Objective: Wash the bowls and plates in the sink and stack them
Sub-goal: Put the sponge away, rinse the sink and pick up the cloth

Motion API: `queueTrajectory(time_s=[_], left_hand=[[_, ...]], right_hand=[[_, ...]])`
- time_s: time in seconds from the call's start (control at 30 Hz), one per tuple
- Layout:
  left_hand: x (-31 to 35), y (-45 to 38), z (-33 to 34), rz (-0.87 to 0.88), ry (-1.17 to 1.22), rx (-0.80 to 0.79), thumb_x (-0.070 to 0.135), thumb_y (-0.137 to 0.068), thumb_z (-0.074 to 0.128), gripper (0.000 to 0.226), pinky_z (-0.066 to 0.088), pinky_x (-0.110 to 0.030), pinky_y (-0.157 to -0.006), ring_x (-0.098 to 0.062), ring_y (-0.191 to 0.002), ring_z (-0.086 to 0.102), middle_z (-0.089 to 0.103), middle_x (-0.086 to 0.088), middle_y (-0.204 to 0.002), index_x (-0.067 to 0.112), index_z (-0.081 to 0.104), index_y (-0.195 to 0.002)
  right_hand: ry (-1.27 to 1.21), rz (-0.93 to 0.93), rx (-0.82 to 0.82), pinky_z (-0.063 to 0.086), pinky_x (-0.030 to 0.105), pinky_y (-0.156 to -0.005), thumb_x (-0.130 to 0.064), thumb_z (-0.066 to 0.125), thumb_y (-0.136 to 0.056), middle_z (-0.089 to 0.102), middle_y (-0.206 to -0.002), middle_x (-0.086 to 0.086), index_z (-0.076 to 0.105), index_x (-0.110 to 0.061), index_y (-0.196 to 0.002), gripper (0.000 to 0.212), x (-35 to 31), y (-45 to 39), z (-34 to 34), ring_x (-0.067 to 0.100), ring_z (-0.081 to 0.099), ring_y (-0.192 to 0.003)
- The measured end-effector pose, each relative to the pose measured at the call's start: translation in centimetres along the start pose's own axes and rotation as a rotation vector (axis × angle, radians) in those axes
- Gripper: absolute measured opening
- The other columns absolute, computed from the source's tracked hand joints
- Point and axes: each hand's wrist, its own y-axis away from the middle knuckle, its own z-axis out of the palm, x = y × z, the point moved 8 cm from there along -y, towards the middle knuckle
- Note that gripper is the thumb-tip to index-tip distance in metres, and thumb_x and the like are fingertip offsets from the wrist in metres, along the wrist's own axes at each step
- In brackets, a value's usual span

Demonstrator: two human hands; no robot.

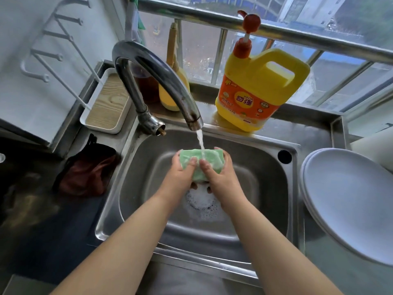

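Note:
Over the middle of the steel sink [265,188], both hands hold a green sponge [209,159] under the running water from the tap [161,79]. My left hand [180,173] grips the sponge's left side and my right hand [221,175] grips its right side, thumbs on top. Soap foam lies around the drain [200,201] below the hands. White plates [350,201] sit stacked upside down on the counter right of the sink. No dishes show inside the sink.
A yellow detergent jug [257,90] with a red pump stands on the ledge behind the sink. A white tray [106,103] with a wire rack is at back left. A dark red cloth [87,173] lies left of the sink.

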Motion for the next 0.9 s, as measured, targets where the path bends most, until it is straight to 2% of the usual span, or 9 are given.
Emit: queueTrajectory(time_s=[0.1, 0.17, 0.3, 0.4, 0.47, 0.57, 0.67, 0.77, 0.9], left_hand=[[0.9, -0.3, 0.3, 0.111, -0.099, -0.001, 0.044, -0.091, 0.056, 0.041, 0.049, -0.028, -0.062, -0.018, -0.085, 0.063, 0.063, -0.006, -0.105, 0.021, 0.043, -0.121], [1.5, -0.4, 0.4, 0.152, -0.121, 0.017, 0.04, -0.093, 0.054, 0.028, 0.045, -0.024, -0.06, -0.017, -0.081, 0.061, 0.063, -0.007, -0.097, 0.019, 0.045, -0.107], [2.3, -0.3, 0.8, 0.191, -0.141, 0.029, 0.047, -0.09, 0.052, 0.032, 0.041, -0.02, -0.05, -0.015, -0.066, 0.059, 0.062, -0.002, -0.08, 0.016, 0.047, -0.099], [2.6, -0.3, 1.0, 0.2, -0.144, 0.042, 0.059, -0.084, 0.054, 0.048, 0.047, -0.037, -0.055, -0.025, -0.072, 0.06, 0.063, -0.008, -0.08, 0.013, 0.047, -0.095], [2.7, -0.5, 1.1, 0.208, -0.159, 0.045, 0.063, -0.075, 0.052, 0.057, 0.054, -0.049, -0.068, -0.033, -0.08, 0.064, 0.065, -0.015, -0.086, 0.01, 0.048, -0.095], [2.6, -1.1, 1.3, 0.224, -0.202, 0.041, 0.05, -0.077, 0.06, 0.038, 0.053, -0.057, -0.074, -0.034, -0.088, 0.066, 0.068, -0.013, -0.087, 0.015, 0.054, -0.089], [2.3, -1.1, 1.4, 0.208, -0.191, 0.03, 0.046, -0.075, 0.063, 0.034, 0.054, -0.056, -0.076, -0.032, -0.089, 0.067, 0.07, -0.013, -0.088, 0.016, 0.059, -0.088], [2.3, -0.8, 1.1, 0.207, -0.16, 0.028, 0.034, -0.076, 0.062, 0.029, 0.055, -0.048, -0.074, -0.028, -0.083, 0.065, 0.068, -0.013, -0.087, 0.008, 0.059, -0.089], [1.9, -0.7, 0.9, 0.156, -0.049, -0.046, 0.01, -0.093, 0.049, 0.006, 0.042, -0.024, -0.047, -0.014, -0.058, 0.053, 0.055, -0.005, -0.072, 0.005, 0.046, -0.093]], right_hand=[[0.008, -0.002, 0.042, 0.056, 0.051, -0.079, -0.073, 0.067, -0.064, 0.067, -0.099, 0.001, 0.048, -0.036, -0.112, 0.063, 0.1, -0.5, 0.1, 0.023, 0.068, -0.089], [-0.021, -0.011, 0.047, 0.055, 0.053, -0.079, -0.072, 0.064, -0.064, 0.069, -0.092, 0.002, 0.053, -0.038, -0.097, 0.049, 0.1, -0.8, 0.3, 0.024, 0.068, -0.086], [-0.039, -0.001, 0.072, 0.055, 0.052, -0.078, -0.072, 0.056, -0.068, 0.069, -0.086, 0.001, 0.057, -0.037, -0.085, 0.039, 0.2, -1.1, 0.4, 0.024, 0.068, -0.083], [-0.06, 0.0, 0.093, 0.055, 0.043, -0.07, -0.071, 0.055, -0.069, 0.068, -0.08, 0.0, 0.059, -0.031, -0.081, 0.042, 0.2, -1.2, 0.5, 0.02, 0.066, -0.076], [-0.081, -0.018, 0.116, 0.051, 0.037, -0.066, -0.065, 0.055, -0.073, 0.066, -0.076, -0.004, 0.06, -0.03, -0.076, 0.035, 0.0, -1.3, 0.5, 0.013, 0.062, -0.072], [-0.108, -0.04, 0.124, 0.051, 0.035, -0.067, -0.055, 0.054, -0.08, 0.067, -0.078, -0.005, 0.064, -0.033, -0.074, 0.025, -0.2, -1.4, 0.5, 0.012, 0.062, -0.076], [-0.075, -0.067, 0.128, 0.049, 0.032, -0.066, -0.048, 0.055, -0.088, 0.064, -0.074, -0.004, 0.063, -0.023, -0.075, 0.03, -0.8, -1.4, 0.5, 0.01, 0.059, -0.073], [-0.036, -0.074, 0.125, 0.049, 0.026, -0.071, -0.029, 0.054, -0.095, 0.065, -0.081, -0.006, 0.065, -0.028, -0.08, 0.018, -0.9, -1.7, 0.6, 0.009, 0.06, -0.078], [0.051, 0.067, 0.11, 0.052, 0.036, -0.071, -0.042, 0.044, -0.097, 0.066, -0.092, 0.002, 0.06, -0.027, -0.094, 0.021, 0.7, -2.2, 0.6, 0.019, 0.063, -0.084]])
